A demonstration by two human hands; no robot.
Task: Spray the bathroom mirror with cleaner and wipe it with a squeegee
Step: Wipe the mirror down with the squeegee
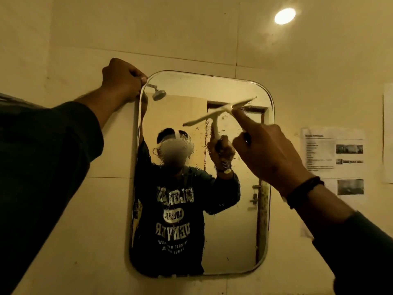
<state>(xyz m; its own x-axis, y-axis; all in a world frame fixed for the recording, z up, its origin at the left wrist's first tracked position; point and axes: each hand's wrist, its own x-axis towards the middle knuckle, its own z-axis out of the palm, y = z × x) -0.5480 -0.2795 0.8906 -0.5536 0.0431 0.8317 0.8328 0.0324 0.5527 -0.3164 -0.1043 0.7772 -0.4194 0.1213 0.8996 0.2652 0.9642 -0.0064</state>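
1. Your right hand (265, 154) is raised in front of the upper right part of the mirror (234, 220). Its fingers are curled round the squeegee (214, 116) handle and its forefinger points up along it towards the blade.
2. The squeegee is pale, and its blade lies against the glass on a slant, the right end higher than the left. Some of what you see of it is its reflection, and the two cannot be cleanly told apart.
3. Your right wrist wears a dark band (305, 191), and a dark sleeve (361, 241) covers the forearm below it.
4. Your left hand (122, 80) is clenched at the mirror's upper left corner, the fingers curled over the rim where it meets the wall. A ring shows on one finger. A dark sleeve covers this arm too.
5. The mirror is a tall rectangle with rounded corners, hung on a pale tiled wall (85, 231). Droplets and wet streaks cover much of its left and middle parts.
6. In the glass you see a reflected person in a dark printed shirt, a shower head (159, 94) near the top left, and a door frame with a latch on the right.
7. On the wall to the right of the mirror hang printed paper sheets (335, 154) with text and small pictures.
8. A round ceiling light (285, 16) glows at the upper right.
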